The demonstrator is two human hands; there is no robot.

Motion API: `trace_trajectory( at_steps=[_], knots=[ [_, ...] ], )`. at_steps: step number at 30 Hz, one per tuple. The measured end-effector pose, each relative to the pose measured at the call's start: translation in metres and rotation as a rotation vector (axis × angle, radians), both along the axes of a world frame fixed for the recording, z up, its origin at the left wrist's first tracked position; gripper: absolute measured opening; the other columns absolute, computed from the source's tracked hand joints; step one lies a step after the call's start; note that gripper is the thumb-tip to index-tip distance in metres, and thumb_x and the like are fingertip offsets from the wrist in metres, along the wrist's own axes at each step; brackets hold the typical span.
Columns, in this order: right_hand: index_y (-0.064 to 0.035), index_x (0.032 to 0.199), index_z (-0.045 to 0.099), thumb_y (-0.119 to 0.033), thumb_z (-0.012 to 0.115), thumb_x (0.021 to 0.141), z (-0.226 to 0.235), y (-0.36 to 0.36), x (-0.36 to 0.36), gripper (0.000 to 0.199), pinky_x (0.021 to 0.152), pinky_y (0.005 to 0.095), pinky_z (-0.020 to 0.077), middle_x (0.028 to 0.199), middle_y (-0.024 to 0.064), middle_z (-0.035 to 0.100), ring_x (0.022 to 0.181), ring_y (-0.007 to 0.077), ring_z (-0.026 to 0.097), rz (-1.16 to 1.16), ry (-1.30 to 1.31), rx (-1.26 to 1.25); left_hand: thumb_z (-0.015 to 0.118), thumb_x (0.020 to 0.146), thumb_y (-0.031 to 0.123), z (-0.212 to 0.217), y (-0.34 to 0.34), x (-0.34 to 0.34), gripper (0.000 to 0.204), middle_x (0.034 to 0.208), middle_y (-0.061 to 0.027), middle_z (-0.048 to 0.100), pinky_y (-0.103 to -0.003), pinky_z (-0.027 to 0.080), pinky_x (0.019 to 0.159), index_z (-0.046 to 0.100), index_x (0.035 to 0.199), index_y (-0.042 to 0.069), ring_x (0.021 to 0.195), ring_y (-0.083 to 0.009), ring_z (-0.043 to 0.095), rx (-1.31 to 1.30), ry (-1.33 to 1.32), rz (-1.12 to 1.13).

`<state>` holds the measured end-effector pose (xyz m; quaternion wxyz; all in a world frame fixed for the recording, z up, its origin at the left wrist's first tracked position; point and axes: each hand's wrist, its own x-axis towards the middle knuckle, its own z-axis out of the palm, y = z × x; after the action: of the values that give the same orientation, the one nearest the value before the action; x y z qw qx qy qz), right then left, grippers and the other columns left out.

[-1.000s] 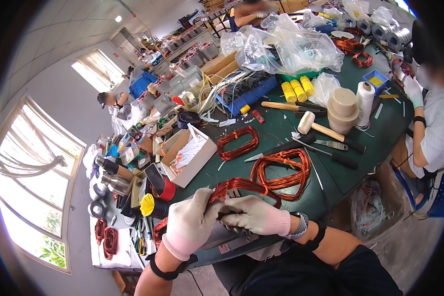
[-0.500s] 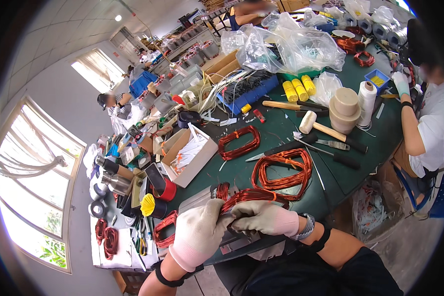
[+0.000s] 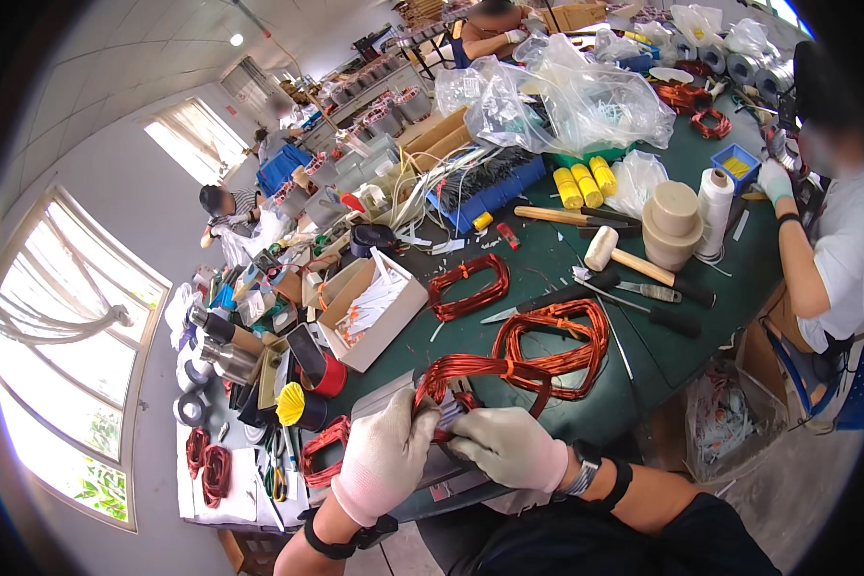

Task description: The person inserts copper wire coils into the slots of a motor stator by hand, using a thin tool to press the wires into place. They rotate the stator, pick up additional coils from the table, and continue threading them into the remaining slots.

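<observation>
Both my hands wear pale gloves and meet at the near edge of the green table (image 3: 547, 264). My left hand (image 3: 384, 456) grips a grey metal block with a copper wire coil (image 3: 485, 368) looped out of it. My right hand (image 3: 509, 446) closes on the same coil where it enters the block. The coil arches up and right toward a larger set of copper coils (image 3: 557, 346) lying on the table. A black band sits on each wrist.
Another copper coil (image 3: 468, 286), a wooden mallet (image 3: 634, 259), knives, yellow spools (image 3: 586, 182), tape rolls (image 3: 677, 221), an open cardboard box (image 3: 374, 307) and plastic bags (image 3: 566, 96) crowd the table. A person in white (image 3: 826, 250) works at the right; others sit farther back.
My hands have shifted slightly right and closer together on the coil. The person at the right has leaned further into view.
</observation>
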<state>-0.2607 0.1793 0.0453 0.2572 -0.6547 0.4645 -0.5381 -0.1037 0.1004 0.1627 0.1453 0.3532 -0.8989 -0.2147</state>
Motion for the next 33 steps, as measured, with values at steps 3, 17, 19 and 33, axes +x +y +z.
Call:
trace_trajectory(
  at_steps=[3,17,19,33],
  knots=[
    [-0.0053,0.129,0.065,-0.014,0.075,0.093,-0.002,0.001,0.002,0.039,0.075,0.043,0.0574,0.105,0.0194,0.072,0.093,0.0388,0.07,-0.074,0.067,-0.136,0.064,0.1,0.012,0.002,0.008,0.0,0.014,0.076,-0.0173,0.067,-0.041,0.053,0.063,0.065,0.105,-0.002,0.067,-0.0324,0.067,-0.016,0.059,0.067],
    [-0.0031,0.154,0.027,-0.01,0.087,0.08,0.01,0.018,-0.003,0.095,0.064,0.0306,0.0547,0.078,0.0084,0.069,0.067,0.0151,0.068,-0.081,-0.446,0.305,0.076,0.087,0.005,-0.009,0.009,0.036,0.015,0.065,-0.0108,0.064,-0.035,0.046,0.051,0.065,0.094,-0.001,0.051,-0.0259,0.06,-0.315,0.204,-0.149],
    [-0.002,0.154,0.026,-0.007,0.087,0.08,-0.002,0.017,-0.012,0.095,0.063,0.0266,0.0533,0.072,0.0064,0.067,0.062,0.0108,0.064,-0.165,-0.458,0.341,0.07,0.087,0.0,-0.043,0.025,0.083,0.012,0.064,-0.0073,0.063,-0.031,0.044,0.051,0.066,0.097,-0.004,0.054,-0.0164,0.06,-0.173,0.529,0.217],
    [0.0025,0.151,0.029,-0.006,0.088,0.08,-0.056,-0.003,-0.017,0.092,0.059,0.0294,0.0501,0.073,0.0081,0.064,0.062,0.017,0.064,-0.146,-0.381,0.419,0.083,0.085,0.009,-0.108,-0.063,0.163,0.061,0.129,-0.0101,0.069,-0.039,0.053,0.099,0.057,0.14,-0.001,0.114,-0.0228,0.066,0.541,-0.118,-0.009]
  ],
)
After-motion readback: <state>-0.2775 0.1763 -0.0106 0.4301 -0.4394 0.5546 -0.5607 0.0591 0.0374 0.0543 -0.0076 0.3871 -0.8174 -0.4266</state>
